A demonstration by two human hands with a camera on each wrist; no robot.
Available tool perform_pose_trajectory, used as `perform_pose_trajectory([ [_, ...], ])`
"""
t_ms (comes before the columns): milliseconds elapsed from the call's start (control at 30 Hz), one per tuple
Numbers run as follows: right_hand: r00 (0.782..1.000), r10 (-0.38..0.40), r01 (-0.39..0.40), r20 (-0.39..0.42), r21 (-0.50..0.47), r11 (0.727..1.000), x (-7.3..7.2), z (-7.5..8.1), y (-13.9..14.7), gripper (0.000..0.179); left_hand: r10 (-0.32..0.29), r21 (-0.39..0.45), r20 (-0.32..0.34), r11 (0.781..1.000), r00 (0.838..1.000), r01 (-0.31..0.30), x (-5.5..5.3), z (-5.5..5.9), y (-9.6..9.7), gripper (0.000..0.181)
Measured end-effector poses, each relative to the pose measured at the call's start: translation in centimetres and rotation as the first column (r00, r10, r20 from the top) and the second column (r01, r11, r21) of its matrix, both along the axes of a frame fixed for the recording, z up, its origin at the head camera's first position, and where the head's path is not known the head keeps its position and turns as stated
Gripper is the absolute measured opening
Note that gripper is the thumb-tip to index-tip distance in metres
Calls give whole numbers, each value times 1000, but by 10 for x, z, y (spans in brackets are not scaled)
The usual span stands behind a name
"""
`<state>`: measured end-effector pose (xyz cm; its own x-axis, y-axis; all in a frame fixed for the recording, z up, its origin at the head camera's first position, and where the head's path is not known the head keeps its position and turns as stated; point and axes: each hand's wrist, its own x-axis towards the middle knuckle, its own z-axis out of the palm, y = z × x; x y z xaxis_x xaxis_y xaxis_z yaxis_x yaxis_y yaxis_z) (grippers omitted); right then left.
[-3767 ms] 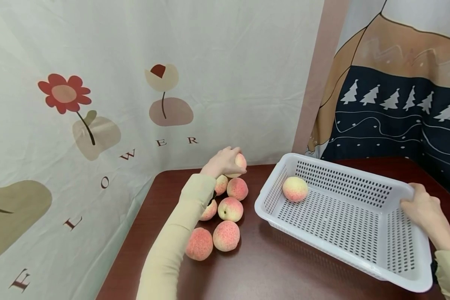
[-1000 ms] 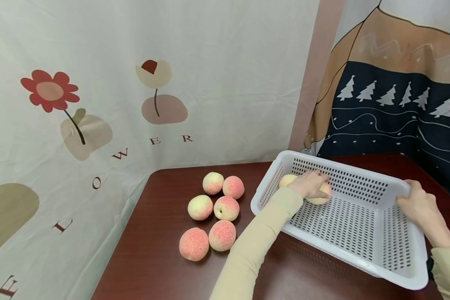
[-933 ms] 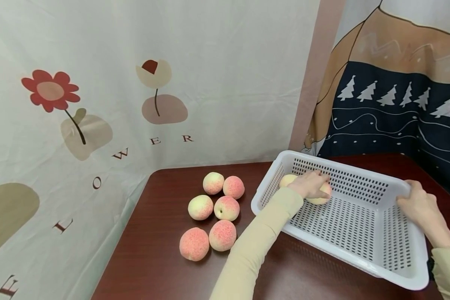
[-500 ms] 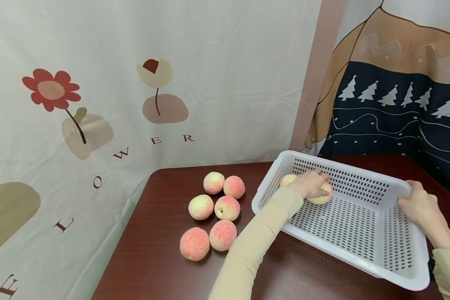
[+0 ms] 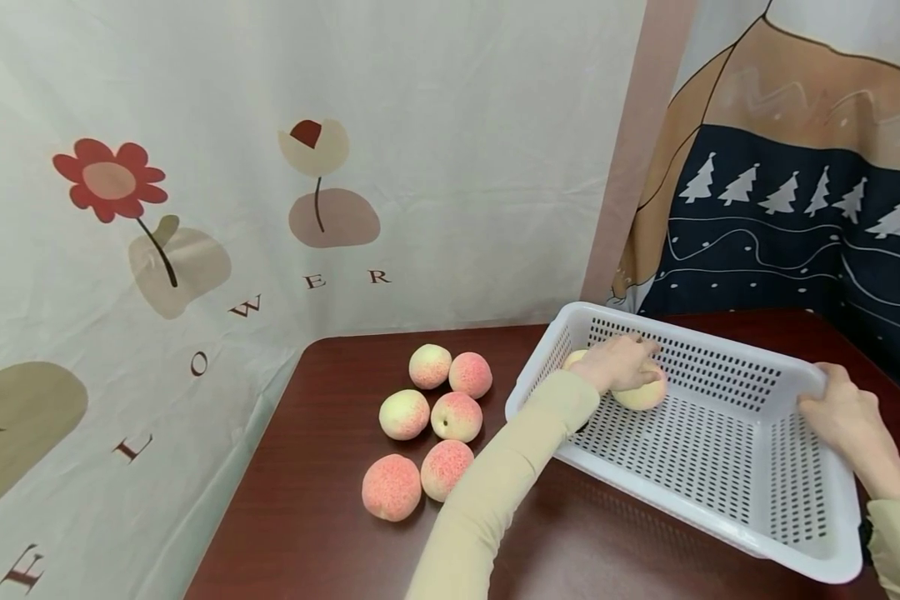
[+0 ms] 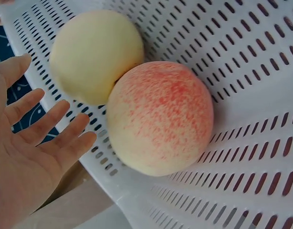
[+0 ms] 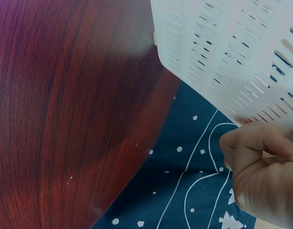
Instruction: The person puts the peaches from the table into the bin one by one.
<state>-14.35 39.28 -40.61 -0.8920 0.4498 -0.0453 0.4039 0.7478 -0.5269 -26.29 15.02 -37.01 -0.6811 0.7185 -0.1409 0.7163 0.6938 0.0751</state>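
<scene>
My left hand (image 5: 617,364) is inside the white perforated basket (image 5: 705,450), over two peaches. In the left wrist view, the left hand (image 6: 41,148) has its fingers spread and holds nothing. A gap shows between the fingertips and the red-speckled peach (image 6: 160,119). Against that one sits a paler peach (image 6: 96,55). From the head, one peach (image 5: 640,397) shows under the fingers and the other (image 5: 574,358) is mostly hidden behind the hand. My right hand (image 5: 851,421) grips the basket's right end at the rim; the right wrist view shows its fingers (image 7: 251,138) curled there.
Several pink and yellow peaches (image 5: 457,417) lie grouped on the dark red-brown table (image 5: 292,517), left of the basket. My left sleeve (image 5: 487,500) crosses in front of them. A printed curtain (image 5: 457,167) hangs right behind the table's back edge.
My left hand has carried a peach from the group on the table into the basket, beside the first one, and let go of it. The right hand stays on the rim.
</scene>
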Motion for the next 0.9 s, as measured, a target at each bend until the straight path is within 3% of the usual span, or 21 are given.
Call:
perform_pose_trajectory([
  [200,1000,-5,5,13,-10,1000,0,1,0,62,-13,66,3,998,1000,13,1,13,-6,44],
  [333,1000,-4,5,19,-16,1000,0,1,0,63,17,122,40,992,999,-21,1,23,-12,44],
  [533,1000,-4,4,17,-17,1000,0,1,-1,63,32,249,100,967,995,-56,0,37,-27,40],
  [733,1000,-4,4,15,-8,1000,0,2,-1,63,41,340,72,938,997,-63,-3,46,-49,38],
  [900,1000,1,-1,13,-9,1000,0,1,0,63,101,369,66,922,993,-119,-4,45,-66,39],
])
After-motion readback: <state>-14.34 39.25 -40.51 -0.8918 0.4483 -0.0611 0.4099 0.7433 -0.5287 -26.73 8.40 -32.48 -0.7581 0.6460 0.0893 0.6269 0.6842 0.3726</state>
